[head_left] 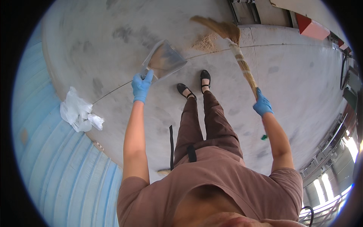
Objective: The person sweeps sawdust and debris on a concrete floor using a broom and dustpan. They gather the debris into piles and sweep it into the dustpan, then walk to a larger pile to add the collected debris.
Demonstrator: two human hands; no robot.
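Blue gloves cover both hands. The left hand [141, 86] is stretched out ahead and to the left, its fingers wrapped round the handle of a grey metal dustpan [164, 59], which tilts just above the concrete floor [295, 72] with its open mouth turned toward the right. The right hand [262, 104] is closed round the shaft of a straw broom [236, 49], gripping it well down from the bristles; the shaft runs up and to the left from the glove, and the fanned bristle head lies on the floor at the top of the view. The two hands are well apart, one on each side of the person's legs. A small heap of tan sawdust [205, 42] lies on the floor between the dustpan's mouth and the broom head, just beside the bristles. Two feet in black strapped shoes [204, 76] stand below the heap, between the dustpan and the broom shaft. To the left, a crumpled clear plastic bag [78, 111] lies at the edge of the floor against a blue corrugated wall [56, 159], well apart from the left hand
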